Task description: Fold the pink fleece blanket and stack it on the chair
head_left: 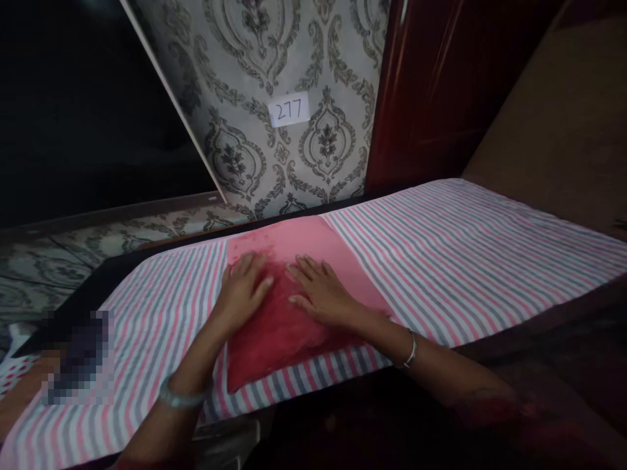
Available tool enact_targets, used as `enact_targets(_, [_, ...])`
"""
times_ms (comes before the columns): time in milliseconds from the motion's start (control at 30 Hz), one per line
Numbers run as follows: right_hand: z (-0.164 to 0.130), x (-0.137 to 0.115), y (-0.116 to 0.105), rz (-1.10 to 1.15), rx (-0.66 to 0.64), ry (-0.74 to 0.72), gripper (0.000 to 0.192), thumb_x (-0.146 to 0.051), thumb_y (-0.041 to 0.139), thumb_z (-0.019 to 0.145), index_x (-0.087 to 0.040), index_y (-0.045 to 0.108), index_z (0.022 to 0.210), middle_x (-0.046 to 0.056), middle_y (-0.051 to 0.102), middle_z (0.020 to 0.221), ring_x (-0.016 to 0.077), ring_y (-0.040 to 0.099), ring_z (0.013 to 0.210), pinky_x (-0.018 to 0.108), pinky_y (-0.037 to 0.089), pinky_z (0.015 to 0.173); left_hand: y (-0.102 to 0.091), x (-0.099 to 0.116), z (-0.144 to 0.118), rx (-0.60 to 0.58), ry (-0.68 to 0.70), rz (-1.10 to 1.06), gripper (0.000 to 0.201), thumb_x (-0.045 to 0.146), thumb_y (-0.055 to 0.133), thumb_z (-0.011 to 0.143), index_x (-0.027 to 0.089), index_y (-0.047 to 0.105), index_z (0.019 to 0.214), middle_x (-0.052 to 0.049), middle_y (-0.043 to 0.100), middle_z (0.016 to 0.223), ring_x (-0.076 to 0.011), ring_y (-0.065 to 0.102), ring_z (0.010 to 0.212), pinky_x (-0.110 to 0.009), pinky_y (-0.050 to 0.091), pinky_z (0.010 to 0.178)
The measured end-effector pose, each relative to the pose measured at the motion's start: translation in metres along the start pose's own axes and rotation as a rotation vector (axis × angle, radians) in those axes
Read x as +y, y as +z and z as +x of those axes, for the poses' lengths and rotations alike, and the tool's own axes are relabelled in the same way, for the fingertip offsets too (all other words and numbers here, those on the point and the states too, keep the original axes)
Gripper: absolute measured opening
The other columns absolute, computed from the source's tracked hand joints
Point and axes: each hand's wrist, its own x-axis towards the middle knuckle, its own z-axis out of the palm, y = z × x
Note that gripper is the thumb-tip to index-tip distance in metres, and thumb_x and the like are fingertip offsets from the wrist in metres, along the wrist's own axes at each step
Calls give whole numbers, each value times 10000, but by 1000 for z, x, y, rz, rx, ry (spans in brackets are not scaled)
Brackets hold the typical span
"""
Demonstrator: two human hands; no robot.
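Observation:
A flat rectangular sheet, deep red toward me and paler pink at its far side, lies on a striped cloth. Its red part looks uneven and smeared; whether the sheet is fabric or paper, I cannot tell. My left hand rests palm down on its left half, fingers stretched forward. To the right, my right hand also lies flat on the sheet, fingers spread and angled left. Neither hand grips anything. A pale bracelet circles my left wrist, and a thin bangle my right.
The striped cloth covers a long, dark-edged table. Behind it stand a patterned wall with a paper label reading 277 and a dark red door. A large black screen rises at left. Someone's partly pixelated arm is at lower left.

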Motion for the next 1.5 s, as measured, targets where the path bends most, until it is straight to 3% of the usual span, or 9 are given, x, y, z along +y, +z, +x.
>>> enact_targets(67, [-3,-1,7,-19,9,-19,680,-521,382,1019,-178,265,1595,135,165,1654,290,87,1538,569,113,1222,7,14,-35,-18,157,17,613,489,440,975,232,398,1531,-137,336,1617,-344,266,1505,-629,206,1196])
enact_targets(200, [-11,12,17,-68,25,-26,661,-511,400,1013,-180,315,1578,102,184,1655,259,87,1540,529,80,1242,31,27,-74,8,162,44,626,474,448,976,247,355,1552,-136,284,1639,-355,239,1513,-660,210,1182])
enact_targets(600, [-61,111,20,-182,72,240,594,-452,287,1038,-266,239,1600,40,185,1655,275,201,1517,564,279,1179,40,21,-71,35,193,25,653,445,428,995,320,197,1593,-105,262,1651,-365,263,1503,-703,287,1136])
enact_targets(767, [-69,118,23,-170,106,253,565,-359,256,1036,-281,260,1596,22,222,1647,270,216,1513,562,277,1184,41,22,-71,26,173,-3,646,456,435,992,330,220,1588,-93,260,1653,-371,272,1498,-703,278,1142])
enact_targets(1033, [-72,125,28,-55,232,321,611,-468,292,1021,-187,364,1559,115,397,1572,307,306,1478,572,295,1173,37,26,-70,-10,128,-68,624,491,425,992,308,283,1572,-97,253,1656,-347,231,1516,-674,225,1177])
enact_targets(1133, [-78,115,23,-30,324,317,637,-504,294,1019,-159,375,1548,158,391,1568,326,279,1487,583,322,1148,36,24,-70,-7,125,-113,636,492,412,999,282,261,1580,-108,271,1649,-329,221,1522,-659,204,1194])
enact_targets(1233, [-76,84,10,-46,372,206,618,-491,281,1029,-202,319,1573,135,336,1603,304,222,1510,593,275,1166,30,23,-71,21,124,-175,654,480,393,1009,259,202,1594,-120,294,1638,-300,238,1521,-627,201,1212])
enact_targets(1367, [-55,32,-6,-96,259,12,590,-439,315,1030,-205,315,1572,100,228,1650,264,122,1536,563,185,1209,14,31,-77,81,91,-165,682,460,430,999,244,183,1597,-135,314,1628,-299,265,1512,-603,214,1218])
enact_targets(1500, [-27,9,-3,-114,145,-31,596,-406,349,1017,-187,323,1571,111,196,1656,270,100,1538,567,174,1209,1,47,-80,86,49,-88,677,453,428,997,195,218,1587,-165,329,1616,-320,275,1506,-621,200,1214])
